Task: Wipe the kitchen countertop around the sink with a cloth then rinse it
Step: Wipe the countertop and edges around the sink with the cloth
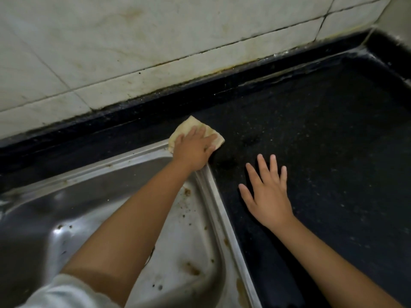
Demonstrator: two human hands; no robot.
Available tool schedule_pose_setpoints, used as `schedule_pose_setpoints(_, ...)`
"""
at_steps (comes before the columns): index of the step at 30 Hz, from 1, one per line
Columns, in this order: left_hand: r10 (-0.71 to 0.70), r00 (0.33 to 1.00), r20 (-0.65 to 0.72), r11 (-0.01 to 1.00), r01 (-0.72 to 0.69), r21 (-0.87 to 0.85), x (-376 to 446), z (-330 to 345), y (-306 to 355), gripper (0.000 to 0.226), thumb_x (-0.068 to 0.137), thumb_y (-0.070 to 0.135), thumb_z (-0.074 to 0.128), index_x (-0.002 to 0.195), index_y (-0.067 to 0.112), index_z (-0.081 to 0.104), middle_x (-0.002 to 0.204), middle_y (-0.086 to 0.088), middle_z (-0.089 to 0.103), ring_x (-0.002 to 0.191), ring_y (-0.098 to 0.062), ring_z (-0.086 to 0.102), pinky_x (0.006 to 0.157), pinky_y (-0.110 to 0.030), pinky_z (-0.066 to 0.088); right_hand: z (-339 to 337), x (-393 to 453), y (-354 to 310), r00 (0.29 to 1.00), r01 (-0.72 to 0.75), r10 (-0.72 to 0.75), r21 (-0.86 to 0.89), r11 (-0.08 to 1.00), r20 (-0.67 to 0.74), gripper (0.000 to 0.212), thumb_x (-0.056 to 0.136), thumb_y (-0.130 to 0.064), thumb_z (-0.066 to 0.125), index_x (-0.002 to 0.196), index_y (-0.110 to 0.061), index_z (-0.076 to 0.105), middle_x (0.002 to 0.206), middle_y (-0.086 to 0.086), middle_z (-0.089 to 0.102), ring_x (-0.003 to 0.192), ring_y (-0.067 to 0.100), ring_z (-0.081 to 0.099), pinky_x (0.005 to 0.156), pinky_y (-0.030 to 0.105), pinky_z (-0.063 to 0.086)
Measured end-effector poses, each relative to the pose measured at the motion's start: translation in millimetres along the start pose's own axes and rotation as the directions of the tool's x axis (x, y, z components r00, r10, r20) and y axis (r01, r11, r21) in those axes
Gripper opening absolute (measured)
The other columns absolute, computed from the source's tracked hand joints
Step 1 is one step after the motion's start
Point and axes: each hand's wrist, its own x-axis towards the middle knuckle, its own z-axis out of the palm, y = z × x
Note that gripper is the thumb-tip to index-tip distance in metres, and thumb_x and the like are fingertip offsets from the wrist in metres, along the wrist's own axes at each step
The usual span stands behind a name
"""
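Under the left hand [193,150], the cloth [195,136] lies flat at the sink [124,165] corner.

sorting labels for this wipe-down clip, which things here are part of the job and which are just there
Part of the job:
- cloth, pressed flat under the left hand
- black countertop
- steel sink

Just there:
- right hand, spread open on the countertop, holding nothing
- tiled wall
- white sleeve
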Motion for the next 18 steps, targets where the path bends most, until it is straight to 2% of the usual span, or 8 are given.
schedule_pose_setpoints(2,0.090,0.996,0.010,0.996,-0.090,-0.020,-12.4,4.3,5.0,0.043,0.099,0.031,0.033,0.142,0.031,0.030,0.156,0.003,0.014,0.144,-0.014,0.008,0.114,-0.037,0.006,3.4,-0.7,1.1,0.998,-0.001,-0.002,-0.046,0.999,-0.062,0.055,0.084,-0.038,0.034,0.115,-0.002,0.062,0.126,0.026,0.055,0.120,0.049,0.047,0.095,0.055,0.023)
schedule_pose_setpoints(5,0.205,0.978,-0.028,0.973,-0.207,-0.102,-36.2,16.0,3.9,0.038,0.097,0.026,0.042,0.135,0.025,0.044,0.150,0.000,0.032,0.139,-0.013,0.024,0.112,-0.031,0.011,3.8,-2.9,0.4,0.993,-0.006,-0.002,-0.063,0.998,-0.121,0.054,0.083,-0.037,0.035,0.113,-0.003,0.064,0.124,0.025,0.057,0.118,0.048,0.049,0.095,0.055,0.024)
schedule_pose_setpoints(8,0.243,0.954,-0.177,0.881,-0.293,-0.370,-59.2,26.4,6.8,0.032,0.091,0.020,0.050,0.119,0.011,0.061,0.125,-0.006,0.059,0.120,-0.014,0.050,0.100,-0.009,0.022,4.2,-3.7,0.5,0.996,0.008,-0.012,-0.051,0.999,-0.085,0.054,0.083,-0.037,0.034,0.113,-0.003,0.064,0.125,0.025,0.056,0.119,0.047,0.048,0.095,0.055,0.024)
schedule_pose_setpoints(10,0.063,0.968,-0.242,0.724,-0.211,-0.657,-74.4,20.5,13.8,0.027,0.092,0.012,0.052,0.118,0.012,0.061,0.112,0.002,0.062,0.106,-0.009,0.056,0.087,0.004,0.029,2.6,-3.7,1.1,0.997,0.015,-0.013,0.026,1.000,-0.072,0.058,0.084,-0.039,0.031,0.117,-0.002,0.061,0.132,0.025,0.051,0.129,0.042,0.035,0.100,0.054,0.020)
schedule_pose_setpoints(12,-0.110,0.972,-0.209,0.467,-0.135,-0.874,-89.1,12.3,19.4,0.031,0.093,0.008,0.048,0.121,0.022,0.051,0.105,0.010,0.060,0.095,0.003,0.058,0.078,0.000,0.040,-0.9,-4.4,2.2,0.997,0.012,-0.002,0.124,0.992,-0.081,0.071,0.083,-0.047,0.019,0.130,-0.004,0.050,0.146,0.022,0.034,0.136,0.029,0.006,0.107,0.048,0.004)
schedule_pose_setpoints(13,-0.161,0.967,-0.197,0.359,-0.129,-0.924,-96.0,10.1,19.4,0.032,0.094,0.008,0.046,0.121,0.024,0.048,0.102,0.011,0.060,0.088,0.009,0.059,0.075,-0.003,0.043,-3.0,-5.4,2.0,0.997,0.015,-0.001,0.174,0.985,-0.080,0.079,0.080,-0.052,0.012,0.136,-0.007,0.043,0.151,0.018,0.024,0.135,0.023,-0.006,0.109,0.044,-0.005)
schedule_pose_setpoints(15,-0.221,0.958,-0.184,0.200,-0.141,-0.970,-111.3,7.5,13.3,0.030,0.094,0.010,0.043,0.121,0.021,0.052,0.103,0.006,0.062,0.088,0.002,0.060,0.078,-0.011,0.048,-10.9,-9.4,-4.1,0.999,0.027,-0.018,0.235,0.972,-0.043,0.085,0.076,-0.057,0.005,0.142,-0.011,0.032,0.156,0.013,0.010,0.132,0.015,-0.018,0.107,0.038,-0.015)
schedule_pose_setpoints(18,-0.280,0.945,-0.171,0.098,-0.149,-0.984,-142.1,7.9,-7.6,0.028,0.094,0.010,0.041,0.104,0.029,0.059,0.101,0.005,0.065,0.091,-0.009,0.062,0.084,-0.024,0.049,-21.6,-15.6,-27.4,0.998,0.060,-0.065,0.231,0.971,0.015,0.074,0.082,-0.052,0.014,0.144,-0.014,0.026,0.157,0.009,0.004,0.131,0.011,-0.022,0.108,0.035,-0.018)
